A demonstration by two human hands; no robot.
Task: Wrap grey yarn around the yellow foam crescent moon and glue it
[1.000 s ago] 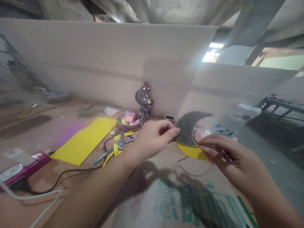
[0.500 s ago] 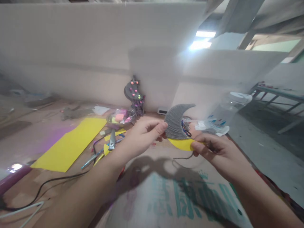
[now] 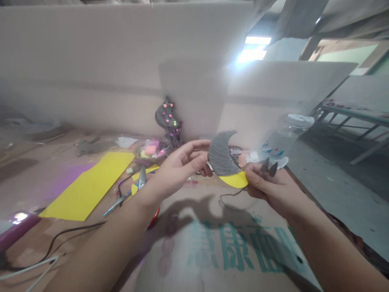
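Observation:
A crescent of card (image 3: 234,179) is held up at centre, mostly wound with grey yarn (image 3: 224,156); a bare yellow stretch shows at its lower end. My right hand (image 3: 267,182) pinches that yellow end between thumb and fingers. Two dark pointed bits rise behind its fingers; what they are I cannot make out. A loose strand of yarn (image 3: 229,196) hangs below the crescent near my right hand. Beside the crescent's left edge is my left hand (image 3: 185,162), index finger stretched toward the edge and thumb apart from it, other fingers loosely curled.
Yellow card (image 3: 91,184), scissors (image 3: 142,178) and a pen (image 3: 117,205) lie at left. A finished-looking grey crescent with coloured beads (image 3: 167,115) stands against the board behind. Further items are a bowl of bright pieces (image 3: 152,151), a lidded clear jar (image 3: 293,132) and a cable (image 3: 69,229).
My left thumb has come away from the crescent's face, and the left index finger has straightened. The crescent has turned slightly and shifted a little left in view.

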